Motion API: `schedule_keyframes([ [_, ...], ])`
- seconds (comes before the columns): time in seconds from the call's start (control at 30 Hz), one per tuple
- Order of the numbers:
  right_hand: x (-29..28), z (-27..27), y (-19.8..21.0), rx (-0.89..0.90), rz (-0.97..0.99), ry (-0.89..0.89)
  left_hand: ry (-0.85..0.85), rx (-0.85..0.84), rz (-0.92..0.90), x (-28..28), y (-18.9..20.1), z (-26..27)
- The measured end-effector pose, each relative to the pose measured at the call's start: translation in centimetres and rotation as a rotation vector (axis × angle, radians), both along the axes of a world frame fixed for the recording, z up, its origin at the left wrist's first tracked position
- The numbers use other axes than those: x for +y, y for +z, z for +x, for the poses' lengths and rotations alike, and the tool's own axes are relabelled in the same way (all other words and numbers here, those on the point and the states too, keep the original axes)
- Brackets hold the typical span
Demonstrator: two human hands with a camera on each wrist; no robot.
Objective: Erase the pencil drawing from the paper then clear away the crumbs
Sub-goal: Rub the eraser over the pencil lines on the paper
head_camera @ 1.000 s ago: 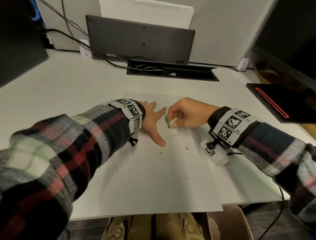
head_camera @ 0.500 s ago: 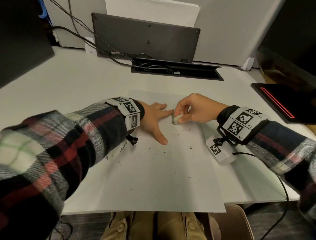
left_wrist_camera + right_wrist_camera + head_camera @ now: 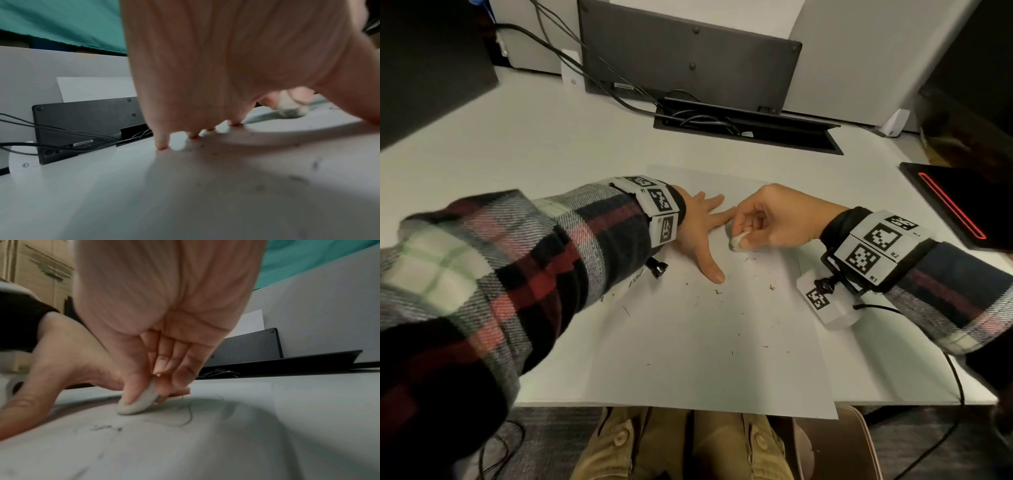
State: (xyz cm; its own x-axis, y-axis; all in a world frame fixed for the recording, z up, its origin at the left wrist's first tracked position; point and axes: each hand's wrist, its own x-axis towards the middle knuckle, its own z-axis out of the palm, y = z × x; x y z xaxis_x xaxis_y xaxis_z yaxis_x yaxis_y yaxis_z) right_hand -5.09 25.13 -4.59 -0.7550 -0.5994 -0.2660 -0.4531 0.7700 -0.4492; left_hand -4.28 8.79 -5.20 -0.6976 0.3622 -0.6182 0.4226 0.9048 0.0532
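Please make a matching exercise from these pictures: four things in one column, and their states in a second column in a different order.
1. eraser
2. left hand
3. crumbs
4. cables

a. scattered over the paper
b. pinched by the right hand
c. running into the dark desk slot
d. spread flat, pressing the sheet down

Pairs: 1-b, 2-d, 3-a, 4-c

A white desk (image 3: 500, 164) carries 1 sheet of paper (image 3: 705, 359) overhanging its near edge.
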Motion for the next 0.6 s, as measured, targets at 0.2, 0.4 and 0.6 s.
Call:
schedule_keyframes([
  [0.2, -0.2, 1.1, 0.1, -0.096, -0.019, 0.040, 0.014, -0.004, 0.013, 0.0, 0.0, 0.0],
  [0.4, -0.2, 0.6, 0.1, -0.020, 0.003, 0.008, 0.011, 0.004, -0.001, 0.2, 0.1, 0.0],
  [0.6, -0.4, 0.4, 0.0, 0.056, 0.012, 0.011, 0.009, 0.004, -0.010, 0.2, 0.2, 0.1],
])
